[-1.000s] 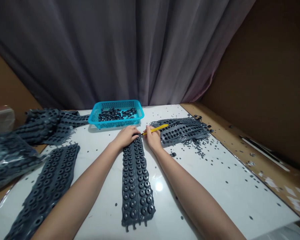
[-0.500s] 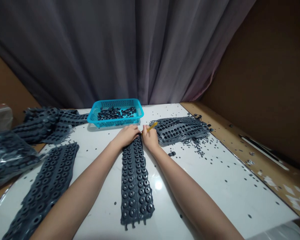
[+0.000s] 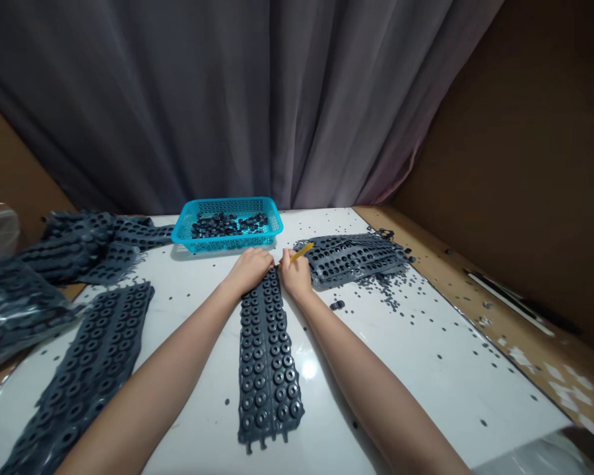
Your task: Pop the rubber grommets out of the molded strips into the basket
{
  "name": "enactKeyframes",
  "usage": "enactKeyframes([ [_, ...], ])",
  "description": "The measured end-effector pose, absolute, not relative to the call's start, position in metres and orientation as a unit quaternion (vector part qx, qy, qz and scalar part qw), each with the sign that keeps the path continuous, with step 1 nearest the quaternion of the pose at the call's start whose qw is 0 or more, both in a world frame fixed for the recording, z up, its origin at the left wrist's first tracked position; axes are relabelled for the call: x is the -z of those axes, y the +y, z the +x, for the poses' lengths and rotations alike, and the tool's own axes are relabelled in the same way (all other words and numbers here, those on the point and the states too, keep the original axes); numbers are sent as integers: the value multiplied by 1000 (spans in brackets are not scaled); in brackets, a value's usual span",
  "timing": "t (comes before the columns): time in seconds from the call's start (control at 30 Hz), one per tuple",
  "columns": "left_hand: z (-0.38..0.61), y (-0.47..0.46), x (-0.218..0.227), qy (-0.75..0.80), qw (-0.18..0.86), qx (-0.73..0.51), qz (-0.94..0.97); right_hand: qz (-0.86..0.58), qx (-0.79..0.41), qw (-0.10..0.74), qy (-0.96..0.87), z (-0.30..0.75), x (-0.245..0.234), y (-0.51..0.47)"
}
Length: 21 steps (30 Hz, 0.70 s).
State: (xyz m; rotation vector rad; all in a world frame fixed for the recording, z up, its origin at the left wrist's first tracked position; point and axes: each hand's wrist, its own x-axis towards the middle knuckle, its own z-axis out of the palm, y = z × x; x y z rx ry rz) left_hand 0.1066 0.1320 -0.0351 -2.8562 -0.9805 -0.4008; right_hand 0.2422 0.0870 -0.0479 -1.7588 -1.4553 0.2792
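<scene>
A long dark grey rubber sheet (image 3: 267, 356) studded with rows of ring-shaped parts lies lengthwise on the white table (image 3: 426, 369) in front of me. My left hand (image 3: 250, 269) rests on its far end with fingers curled down, pressing on the sheet. My right hand (image 3: 294, 276) is closed around a yellow pencil-like tool (image 3: 299, 253), whose tip sits at the sheet's far right corner. Both hands nearly touch each other.
A turquoise basket (image 3: 188, 227) with loose black rings stands just beyond the hands. Emptied perforated sheets (image 3: 351, 257) are stacked to the right, with small black scraps (image 3: 391, 297) scattered around. More studded sheets (image 3: 84, 356) lie left, with a plastic bag (image 3: 14, 310) of parts.
The yellow tool has tilted from nearly flat to steeper, and my right hand shifted slightly left toward the sheet's end. My left hand stayed on the sheet.
</scene>
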Motion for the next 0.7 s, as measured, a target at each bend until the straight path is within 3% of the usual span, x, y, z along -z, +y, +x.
enactKeyframes([
  [0.7, 100, 131, 41, -353, -15, 178, -918, -691, -115, 413, -582, 243, 51, 88],
])
